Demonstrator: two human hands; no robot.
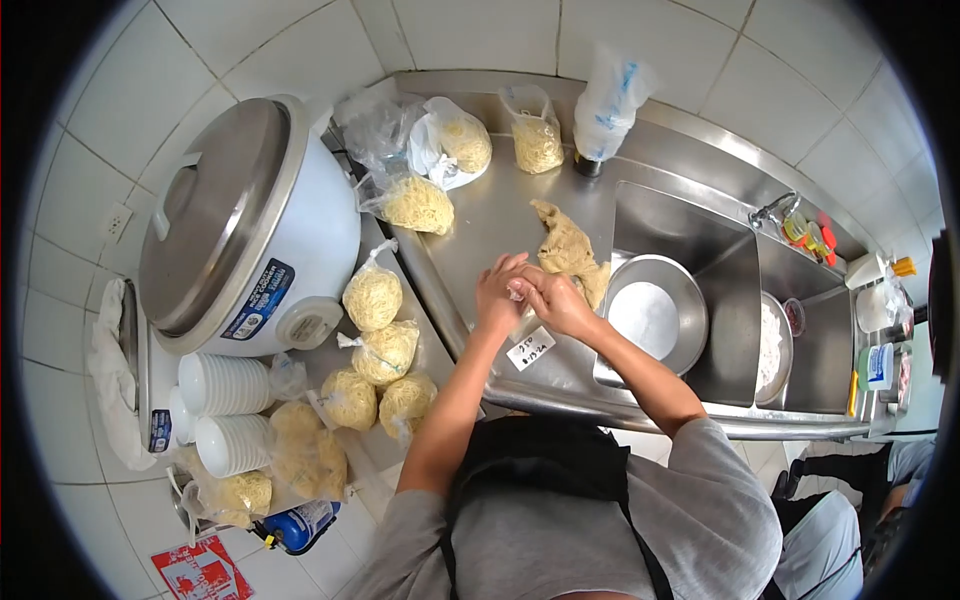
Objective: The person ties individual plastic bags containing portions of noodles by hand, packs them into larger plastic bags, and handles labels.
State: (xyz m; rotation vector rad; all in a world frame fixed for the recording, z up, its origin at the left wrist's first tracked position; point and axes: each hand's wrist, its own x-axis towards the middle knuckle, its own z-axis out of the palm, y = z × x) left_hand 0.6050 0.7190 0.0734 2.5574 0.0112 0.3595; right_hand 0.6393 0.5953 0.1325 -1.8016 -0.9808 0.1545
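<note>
Over the steel counter (470, 240), my left hand (498, 287) and my right hand (560, 303) press together, fingers closed. A small whitish bit shows between the fingers; the rest of what they hold is hidden. Just below them lies a white label (531, 348) with handwriting, "250" on its top line, beside what looks like thin clear plastic. Against the far side of my right hand is a tan, wrinkled, limp piece (568, 245); whether it is cloth or food I cannot tell. A round steel bowl (685, 290) stands to the right of my right hand.
Knotted bags of yellow noodles (375, 298) sit at left and along the back. A large rice cooker (315, 215) and stacked white bowls (228, 390) stand left. Right are a double sink (690, 225), a faucet (772, 208) and a pan (775, 345). Another person's legs (825, 540) show lower right.
</note>
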